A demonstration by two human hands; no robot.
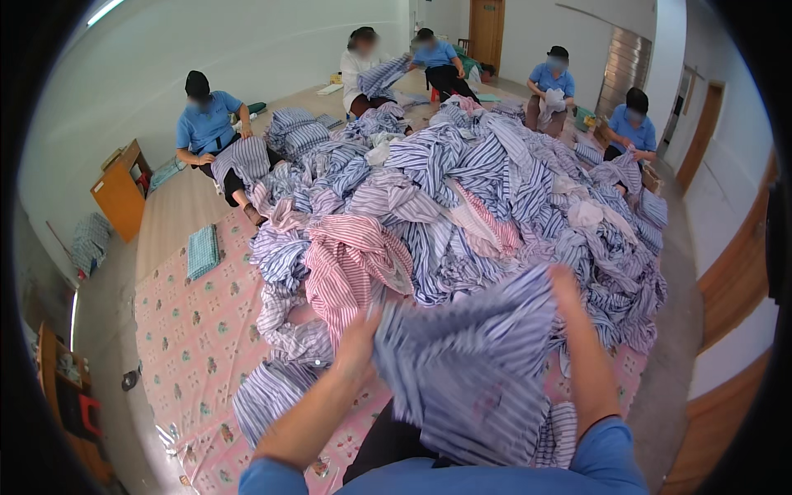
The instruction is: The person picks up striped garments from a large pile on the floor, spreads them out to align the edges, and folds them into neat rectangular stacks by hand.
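A blue-and-white striped cloth garment (pixel 470 365) hangs stretched between my two hands above my lap, blurred by motion. My left hand (pixel 365 337) grips its left edge, and my right hand (pixel 562 286) grips its upper right corner. Just beyond is a large heap of crumpled striped garments (pixel 433 148), mostly blue and white. A red-and-white striped garment (pixel 346 260) lies on the heap's near side. Striped cloth (pixel 272 396) lies left of my knees, and more striped cloth (pixel 560 427) is by my right side.
A pink patterned sheet (pixel 185 346) covers the floor around me, with a folded green checked cloth (pixel 203 250) on it. Several people in blue or white tops sit around the heap, handling cloth. A wooden cabinet (pixel 114 198) stands at the left.
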